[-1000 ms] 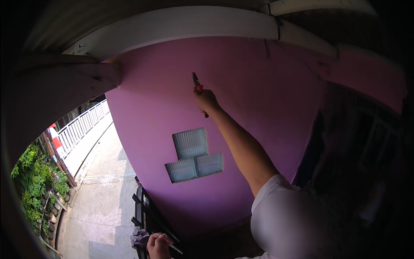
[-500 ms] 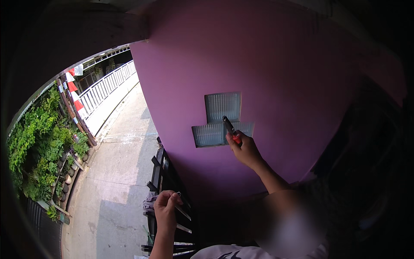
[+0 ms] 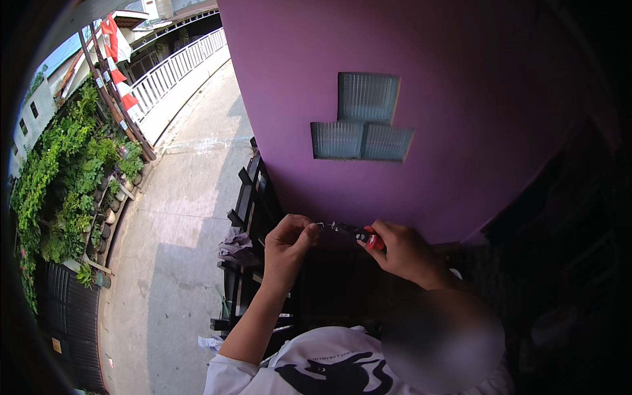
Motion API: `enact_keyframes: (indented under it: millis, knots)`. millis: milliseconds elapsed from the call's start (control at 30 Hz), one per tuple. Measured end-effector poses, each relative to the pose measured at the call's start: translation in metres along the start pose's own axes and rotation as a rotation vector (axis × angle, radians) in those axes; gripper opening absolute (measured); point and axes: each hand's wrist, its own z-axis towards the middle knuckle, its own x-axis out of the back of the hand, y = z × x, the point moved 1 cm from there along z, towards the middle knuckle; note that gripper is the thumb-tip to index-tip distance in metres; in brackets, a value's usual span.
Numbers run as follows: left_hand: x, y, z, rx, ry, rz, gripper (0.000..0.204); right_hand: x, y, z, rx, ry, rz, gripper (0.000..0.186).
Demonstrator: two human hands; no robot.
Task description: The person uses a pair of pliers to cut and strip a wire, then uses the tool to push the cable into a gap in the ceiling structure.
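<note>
My left hand point(image 3: 288, 245) is closed in a pinch on a small, shiny bent metal piece point(image 3: 320, 225); its exact kind is too small to tell. In my right hand point(image 3: 405, 253) I grip pliers point(image 3: 372, 239) with red handles and dark jaws. The jaws point left at the metal piece, and their tip is very near my left fingertips. Something small and bright shows at the jaw tip, but whether the jaws touch the piece I cannot tell. Both hands are raised in front of my chest, below the glass blocks in the wall.
A purple wall point(image 3: 289, 85) with three ribbed glass blocks point(image 3: 368, 99) stands ahead. Left of my hands is a black slatted fence point(image 3: 245, 197) with a grey cloth point(image 3: 237, 247) hung on it. Beyond lies a concrete lane point(image 3: 178, 230), lined by potted plants point(image 3: 72, 184) and a white railing point(image 3: 178, 69).
My right hand has brought the pliers down from in front of the glass blocks to my left hand. My left hand has risen and moved right, still pinching the metal piece. The view has shifted.
</note>
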Motion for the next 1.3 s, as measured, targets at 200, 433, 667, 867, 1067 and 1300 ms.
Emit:
enact_keyframes:
  millis: [200, 433, 667, 867, 1067, 1300]
  knots:
    - [-0.006, -0.007, -0.01, 0.025, -0.002, 0.041, 0.008, -0.014, -0.001, -0.018, -0.091, -0.012, 0.092, 0.027]
    - [-0.018, 0.001, -0.018, -0.23, -0.095, 0.412, 0.008, -0.014, 0.006, -0.04, -0.154, -0.027, 0.033, 0.026]
    - [-0.032, 0.002, -0.02, -0.296, -0.244, 0.566, 0.012, -0.018, 0.02, -0.062, -0.168, -0.024, -0.039, 0.024]
    - [-0.038, -0.006, -0.018, -0.297, -0.276, 0.603, 0.014, -0.015, 0.016, -0.068, -0.189, -0.057, -0.141, 0.027]
    - [-0.045, -0.013, -0.019, -0.309, -0.307, 0.623, 0.017, -0.018, 0.021, -0.076, -0.216, -0.063, -0.152, 0.03]
    - [-0.049, -0.031, -0.022, -0.309, -0.277, 0.691, 0.018, -0.035, 0.026, -0.088, -0.176, -0.026, -0.236, 0.034]
